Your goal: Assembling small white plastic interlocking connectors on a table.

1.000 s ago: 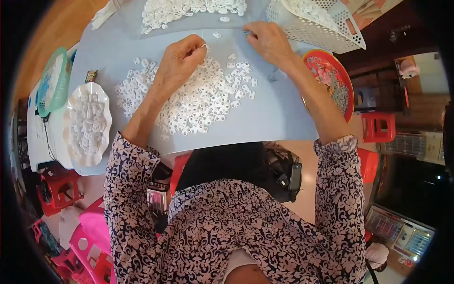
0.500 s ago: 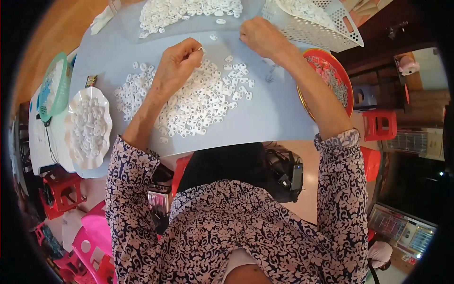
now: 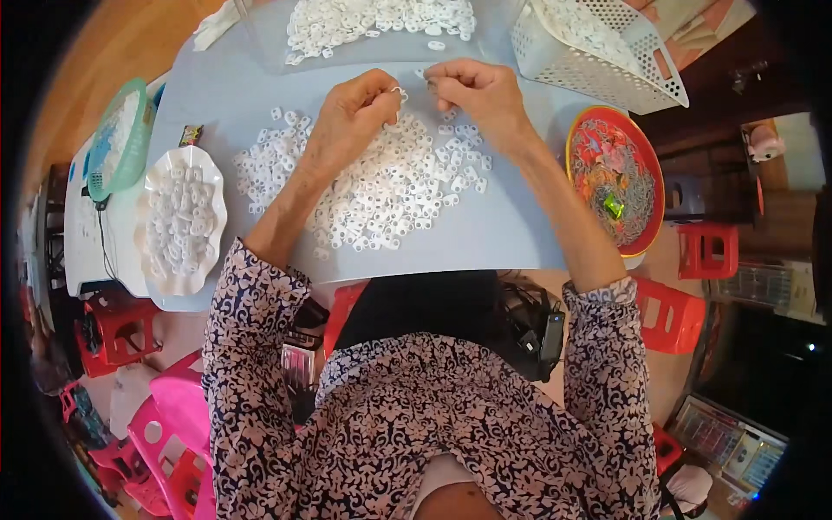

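Over the table, my left hand [image 3: 360, 113] is closed, pinching a small white plastic piece [image 3: 400, 92] between thumb and forefinger. My right hand [image 3: 478, 97] has come close on its right, thumb and forefinger pinched together. What those fingertips hold is too small to make out. Below both hands spreads a loose pile of white plastic pieces [image 3: 381, 195], each with small holes. A further heap of white pieces [image 3: 373, 26] lies beyond the hands, at the far side.
At the right sits a red bowl [image 3: 656, 195] of small grey metal bits and a green wrapper [image 3: 614, 205]. A white perforated basket [image 3: 546, 65] stands far right. On the left are a scalloped white dish [image 3: 215, 178] of pieces and a green basket [image 3: 134, 147].
My right hand has moved left and in toward my left hand, its fingers now pinched near the white piece. The whole view has shifted slightly, showing more of the red bowl.
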`<state>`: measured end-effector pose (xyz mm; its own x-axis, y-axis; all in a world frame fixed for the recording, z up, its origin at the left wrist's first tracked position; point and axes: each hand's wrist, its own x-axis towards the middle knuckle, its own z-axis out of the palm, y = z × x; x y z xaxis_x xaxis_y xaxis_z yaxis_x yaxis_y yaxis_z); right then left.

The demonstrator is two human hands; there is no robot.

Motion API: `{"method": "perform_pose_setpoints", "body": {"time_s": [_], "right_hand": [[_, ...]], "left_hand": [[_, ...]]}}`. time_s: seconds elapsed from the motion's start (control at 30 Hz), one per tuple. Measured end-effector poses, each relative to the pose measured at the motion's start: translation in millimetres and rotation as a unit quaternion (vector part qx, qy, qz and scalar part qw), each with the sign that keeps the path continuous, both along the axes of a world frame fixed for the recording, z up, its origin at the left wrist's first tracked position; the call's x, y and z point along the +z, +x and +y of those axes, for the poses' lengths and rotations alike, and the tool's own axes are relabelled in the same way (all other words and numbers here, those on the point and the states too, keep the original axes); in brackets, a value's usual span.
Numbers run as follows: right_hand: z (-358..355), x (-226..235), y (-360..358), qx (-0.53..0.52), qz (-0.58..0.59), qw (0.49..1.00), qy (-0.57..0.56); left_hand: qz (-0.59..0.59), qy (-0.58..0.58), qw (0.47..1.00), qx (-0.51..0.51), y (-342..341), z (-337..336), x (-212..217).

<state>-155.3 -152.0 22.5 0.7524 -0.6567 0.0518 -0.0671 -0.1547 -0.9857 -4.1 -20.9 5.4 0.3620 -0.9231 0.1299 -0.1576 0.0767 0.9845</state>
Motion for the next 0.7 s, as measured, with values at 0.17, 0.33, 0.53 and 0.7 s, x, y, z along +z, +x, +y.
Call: {"method": "perform_pose_setpoints", "body": {"time_s": [0.17, 0.33, 0.53, 0.7], "right_hand": [[12.8, -12.6, 1.9, 0.009, -0.078, 0.996, 0.049], [21.5, -16.1, 3.3, 0.035, -0.120, 0.991, 0.052], [25.2, -15.3, 5.2, 0.010, -0.138, 0.990, 0.030], [28.4, -13.6, 6.8, -0.004, -0.140, 0.990, 0.026]], "left_hand": [[-0.028, -0.001, 0.999, -0.019, -4.7, -0.9, 3.5], [-0.053, 0.003, 0.998, -0.029, -5.3, 0.4, 2.3], [-0.049, 0.000, 0.999, -0.022, -7.1, 0.6, 3.5], [-0.060, -0.001, 0.998, -0.020, -9.2, 2.4, 7.0]]}}
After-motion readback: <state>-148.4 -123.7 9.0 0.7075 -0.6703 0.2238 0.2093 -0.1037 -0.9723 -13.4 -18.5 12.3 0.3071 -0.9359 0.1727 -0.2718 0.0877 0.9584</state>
